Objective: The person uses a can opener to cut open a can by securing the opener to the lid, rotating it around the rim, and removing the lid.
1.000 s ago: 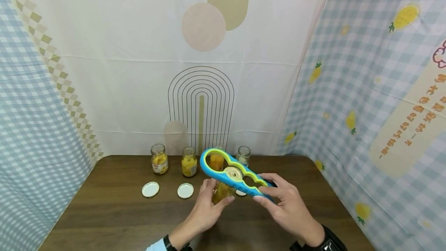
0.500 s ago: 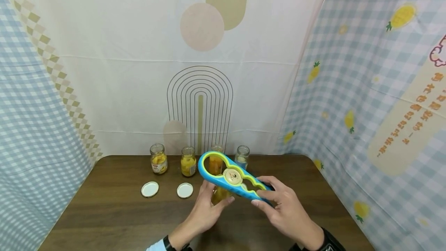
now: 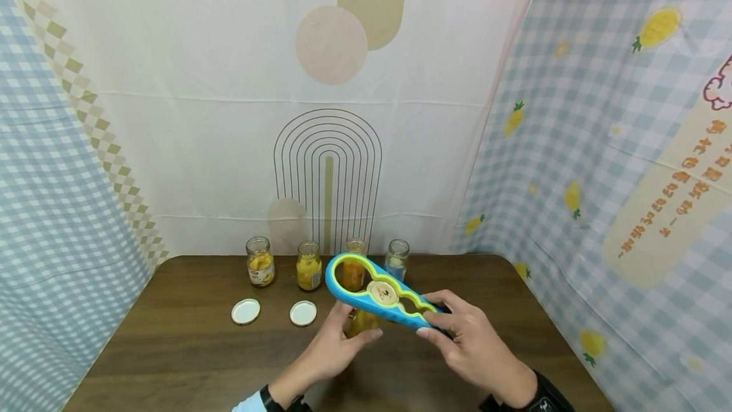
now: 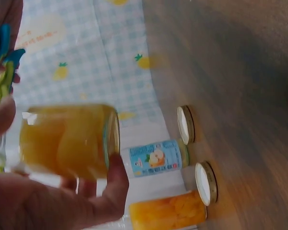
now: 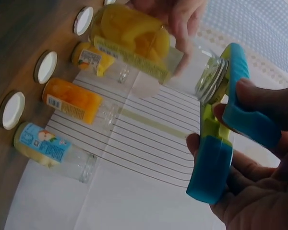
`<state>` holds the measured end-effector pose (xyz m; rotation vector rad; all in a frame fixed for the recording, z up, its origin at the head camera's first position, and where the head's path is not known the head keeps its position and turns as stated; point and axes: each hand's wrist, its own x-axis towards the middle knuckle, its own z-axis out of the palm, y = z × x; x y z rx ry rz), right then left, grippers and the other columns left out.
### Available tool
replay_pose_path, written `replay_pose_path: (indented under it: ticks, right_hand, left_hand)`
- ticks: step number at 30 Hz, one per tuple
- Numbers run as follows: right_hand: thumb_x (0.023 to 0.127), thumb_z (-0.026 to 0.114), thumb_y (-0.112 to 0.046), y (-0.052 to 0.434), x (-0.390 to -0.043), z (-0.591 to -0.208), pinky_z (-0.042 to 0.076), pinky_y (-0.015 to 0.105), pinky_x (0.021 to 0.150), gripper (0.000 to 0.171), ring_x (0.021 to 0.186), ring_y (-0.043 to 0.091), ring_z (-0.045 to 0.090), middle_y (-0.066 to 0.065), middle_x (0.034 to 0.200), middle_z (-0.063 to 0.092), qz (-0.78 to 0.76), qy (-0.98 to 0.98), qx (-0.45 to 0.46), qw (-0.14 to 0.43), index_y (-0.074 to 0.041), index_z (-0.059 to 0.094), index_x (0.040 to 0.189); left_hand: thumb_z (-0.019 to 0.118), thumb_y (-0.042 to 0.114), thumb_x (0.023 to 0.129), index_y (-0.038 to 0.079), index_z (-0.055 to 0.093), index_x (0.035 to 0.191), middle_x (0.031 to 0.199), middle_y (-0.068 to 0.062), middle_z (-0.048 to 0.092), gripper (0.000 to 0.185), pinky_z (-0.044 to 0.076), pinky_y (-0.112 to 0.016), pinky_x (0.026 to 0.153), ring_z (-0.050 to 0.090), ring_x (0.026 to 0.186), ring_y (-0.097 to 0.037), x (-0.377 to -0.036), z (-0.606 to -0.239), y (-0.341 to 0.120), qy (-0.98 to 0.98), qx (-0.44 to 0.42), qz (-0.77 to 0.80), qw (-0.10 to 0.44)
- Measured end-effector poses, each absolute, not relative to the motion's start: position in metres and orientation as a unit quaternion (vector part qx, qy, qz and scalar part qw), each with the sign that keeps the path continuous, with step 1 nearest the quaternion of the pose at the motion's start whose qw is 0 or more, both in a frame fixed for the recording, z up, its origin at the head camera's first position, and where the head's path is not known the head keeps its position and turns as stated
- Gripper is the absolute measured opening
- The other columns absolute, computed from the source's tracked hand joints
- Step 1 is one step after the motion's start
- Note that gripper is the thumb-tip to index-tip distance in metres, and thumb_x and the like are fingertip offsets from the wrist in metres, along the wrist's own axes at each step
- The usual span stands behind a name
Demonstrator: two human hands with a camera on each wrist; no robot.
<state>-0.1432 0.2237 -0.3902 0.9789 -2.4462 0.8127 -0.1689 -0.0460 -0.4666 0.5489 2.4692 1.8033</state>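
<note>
2 hands busy: our left hand (image 3: 337,342) grips the fruit jar (image 3: 359,322) above the table (image 3: 171,348); our right hand (image 3: 471,345) grips the blue jar opener (image 3: 377,291), lid (image 3: 383,293) caught inside. Opener has lifted slightly since 1 s ago, lid now clear of the jar.

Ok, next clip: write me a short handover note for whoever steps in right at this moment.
Left hand grips the jar of fruit off the table. Right hand holds the blue opener, whose ring sits on that jar's lid. Done: four jars stand open at the back, three white lids lie in front. Left: this lid is probably not off yet; then set jar and lid down.
</note>
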Motion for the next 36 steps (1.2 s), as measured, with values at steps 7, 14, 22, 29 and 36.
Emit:
replay_pose_path:
  ticks: [7,14,22,29,36]
  right_hand:
    - [0.097,0.079,-0.017,0.234,-0.145,-0.374,0.053,0.016,0.067,0.012,0.09,-0.003,0.062,0.002,0.129,0.068,0.286,-0.858,0.404,0.14,-0.017,0.083,0.109]
    - [0.101,0.075,-0.019,0.24,-0.147,-0.361,0.052,0.013,0.068,0.011,0.089,-0.003,0.061,0.005,0.132,0.068,0.281,-0.826,0.479,0.098,-0.025,0.08,0.109]
    - [0.1,0.075,-0.015,0.239,-0.147,-0.366,0.052,0.013,0.07,0.016,0.091,-0.003,0.063,0.005,0.134,0.067,0.293,-0.816,0.488,0.103,-0.026,0.079,0.111]
    - [0.098,0.076,-0.011,0.239,-0.148,-0.371,0.052,0.014,0.069,0.019,0.088,-0.003,0.061,0.007,0.136,0.067,0.317,-0.806,0.488,0.108,-0.025,0.08,0.111]
    - [0.093,0.078,0.0,0.24,-0.152,-0.381,0.052,0.013,0.072,0.031,0.091,0.004,0.065,0.01,0.136,0.067,0.348,-0.791,0.481,0.152,-0.018,0.081,0.118]
  left_hand:
    - [0.069,0.033,0.106,0.027,0.05,0.155,0.155,-0.008,0.056,0.054,0.055,-0.029,0.096,0.059,0.133,-0.019,-0.174,-0.46,-0.072,0.752,0.255,0.589,0.149]
    - [0.066,0.027,0.108,0.006,0.04,0.163,0.162,-0.025,0.049,0.065,0.05,-0.025,0.112,0.06,0.135,-0.003,-0.177,-0.464,-0.091,0.642,0.374,0.62,0.254]
    - [0.064,0.03,0.109,0.006,0.035,0.165,0.163,-0.026,0.046,0.068,0.051,-0.024,0.113,0.058,0.139,-0.003,-0.177,-0.466,-0.094,0.617,0.402,0.619,0.272]
    - [0.065,0.028,0.108,0.004,0.037,0.164,0.162,-0.027,0.047,0.067,0.051,-0.024,0.111,0.059,0.134,-0.003,-0.177,-0.467,-0.093,0.618,0.397,0.621,0.272]
    - [0.066,0.026,0.108,0.015,0.038,0.166,0.168,-0.016,0.045,0.065,0.047,-0.025,0.116,0.053,0.146,-0.008,-0.177,-0.47,-0.096,0.664,0.349,0.608,0.26]
